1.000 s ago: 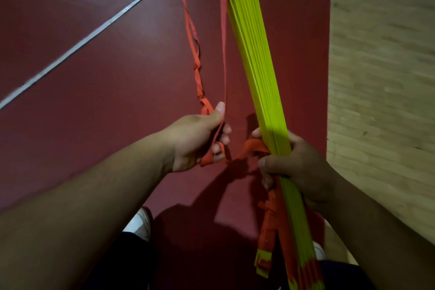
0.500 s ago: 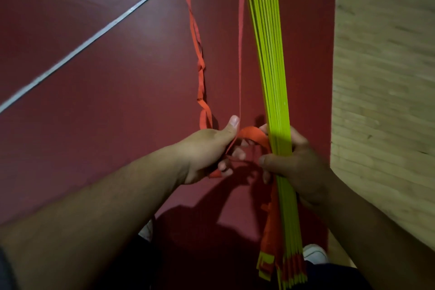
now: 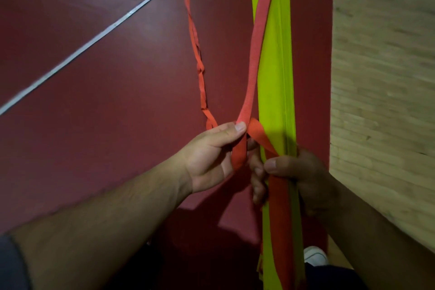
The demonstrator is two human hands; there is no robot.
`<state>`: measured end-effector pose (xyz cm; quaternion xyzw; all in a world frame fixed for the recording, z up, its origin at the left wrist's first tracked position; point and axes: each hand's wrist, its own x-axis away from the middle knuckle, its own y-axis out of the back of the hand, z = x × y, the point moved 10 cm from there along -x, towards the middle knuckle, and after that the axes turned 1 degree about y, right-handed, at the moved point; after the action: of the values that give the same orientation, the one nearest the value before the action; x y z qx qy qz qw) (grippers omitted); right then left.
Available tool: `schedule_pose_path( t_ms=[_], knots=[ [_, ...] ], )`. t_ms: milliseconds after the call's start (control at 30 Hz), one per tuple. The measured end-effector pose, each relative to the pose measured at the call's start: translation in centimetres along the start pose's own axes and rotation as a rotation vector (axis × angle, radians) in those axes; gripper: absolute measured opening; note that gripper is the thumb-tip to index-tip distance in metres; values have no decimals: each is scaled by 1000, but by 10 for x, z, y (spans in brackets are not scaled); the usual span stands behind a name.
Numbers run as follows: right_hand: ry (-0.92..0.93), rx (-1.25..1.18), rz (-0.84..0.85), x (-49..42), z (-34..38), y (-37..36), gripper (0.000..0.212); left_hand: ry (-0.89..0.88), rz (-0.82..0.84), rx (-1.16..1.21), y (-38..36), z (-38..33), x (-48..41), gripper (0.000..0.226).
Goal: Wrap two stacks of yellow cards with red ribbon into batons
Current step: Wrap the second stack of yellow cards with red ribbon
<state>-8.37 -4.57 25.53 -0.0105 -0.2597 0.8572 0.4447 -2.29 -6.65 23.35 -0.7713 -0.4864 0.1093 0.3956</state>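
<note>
Left hand (image 3: 211, 160) pinching red ribbon (image 3: 254, 66) at centre frame; right hand (image 3: 303, 179) clenched round yellow card stack (image 3: 275, 66) at lower right, ribbon loop crossing its face.

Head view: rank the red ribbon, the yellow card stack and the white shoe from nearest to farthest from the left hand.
1. Red ribbon: pinched in the left hand itself.
2. Yellow card stack: just right of it, gripped by the right hand.
3. White shoe: far below, at lower right.
</note>
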Motion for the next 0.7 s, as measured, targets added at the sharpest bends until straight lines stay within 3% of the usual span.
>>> schedule_pose_path(
  t_ms=[167, 400, 533, 633, 667, 700],
  knots=[
    [-80, 102, -14, 5, -5, 3, 48, 9, -92, -17, 12, -2, -4, 5],
    [-148, 128, 21, 8, -10, -3, 45, 20, -151, -28, 26, 5, -9, 59],
    [-153, 50, 90, 9, -11, -13, 32, 10, -77, 66, 11, 1, -5, 39],
    [-175, -23, 181, 10, -13, -26, 27, 23, 21, 69, 1, 2, -3, 74],
    [-194, -41, 198, 11, -14, -27, 27, 8, 50, 82, -2, 0, -3, 74],
    [-219, -54, 210, 12, -15, -27, 27, -17, 61, 87, -4, -3, -3, 61]
  ],
)
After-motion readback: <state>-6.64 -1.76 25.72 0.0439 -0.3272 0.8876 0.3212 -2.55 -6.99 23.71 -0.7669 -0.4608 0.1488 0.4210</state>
